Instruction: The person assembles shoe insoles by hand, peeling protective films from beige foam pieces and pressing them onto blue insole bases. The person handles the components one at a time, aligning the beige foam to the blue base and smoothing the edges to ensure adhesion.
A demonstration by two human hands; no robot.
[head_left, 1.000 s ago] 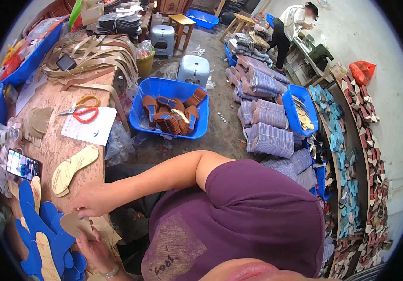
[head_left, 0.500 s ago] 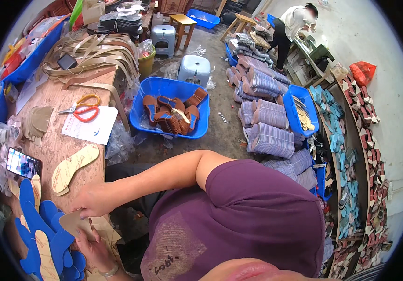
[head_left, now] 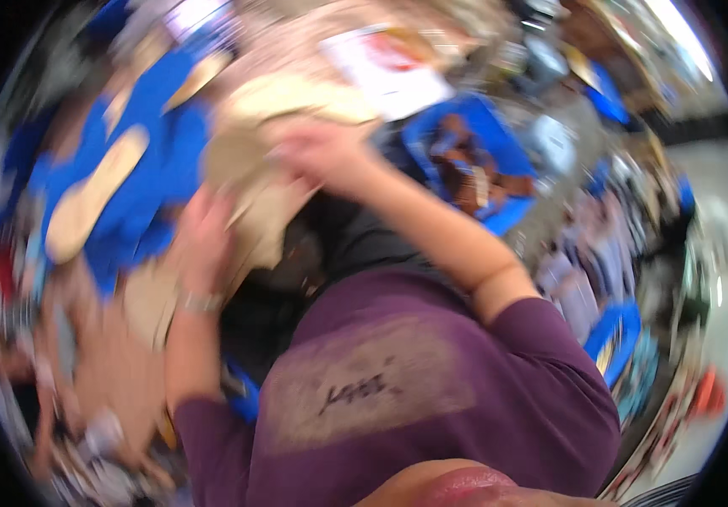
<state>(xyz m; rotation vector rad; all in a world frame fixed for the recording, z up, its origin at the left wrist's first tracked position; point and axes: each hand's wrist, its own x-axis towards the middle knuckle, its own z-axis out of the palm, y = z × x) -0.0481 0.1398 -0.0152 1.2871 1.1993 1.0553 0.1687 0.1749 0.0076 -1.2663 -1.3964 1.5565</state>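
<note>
Tan curved sheet piece [head_left: 230,156] is upper left of centre in the frame, between both hands. Right hand [head_left: 317,159] looks pinched on its right side; left hand [head_left: 206,230] is at its lower edge, grip lost in blur, can't tell. Pinch light, avoid creasing, keep edge clear of the blue sole-shaped cutouts [head_left: 179,139], left.

On my feed, motion blur smears the left hand [head_left: 206,237], right hand [head_left: 321,156] and counter [head_left: 288,38]; a bright strip [head_left: 681,34] glares upper right, edges curving into black.
</note>
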